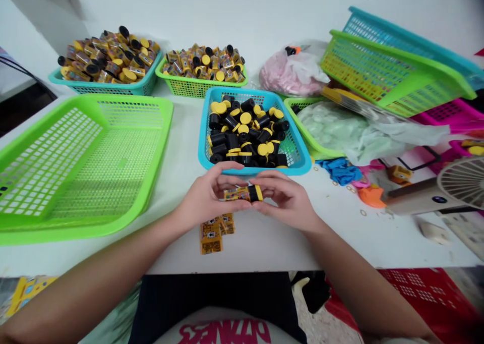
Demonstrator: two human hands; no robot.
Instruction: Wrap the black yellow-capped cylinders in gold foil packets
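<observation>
My left hand (pixel 201 195) pinches a yellow printed label sleeve (pixel 236 193) between thumb and fingers. From the other side, my right hand (pixel 290 198) grips a small black container (pixel 254 193) by its yellow-capped end. The container's black end meets the sleeve's open end; how far it sits inside, I cannot tell. Below my left hand, several flat yellow printed sleeves (pixel 212 235) lie on the white table (pixel 260 248). Just beyond my hands stands a blue basket (pixel 202 150) of black containers with yellow caps (pixel 245 118).
A large green basket (pixel 166 132) sits at left. Behind, a teal basket (pixel 149 79) and a green basket (pixel 189 87) hold labelled containers. To the right are tilted stacked baskets (pixel 397 66), plastic bags (pixel 291 74), blue balloon-like pieces (pixel 340 171) and a fan (pixel 463 177).
</observation>
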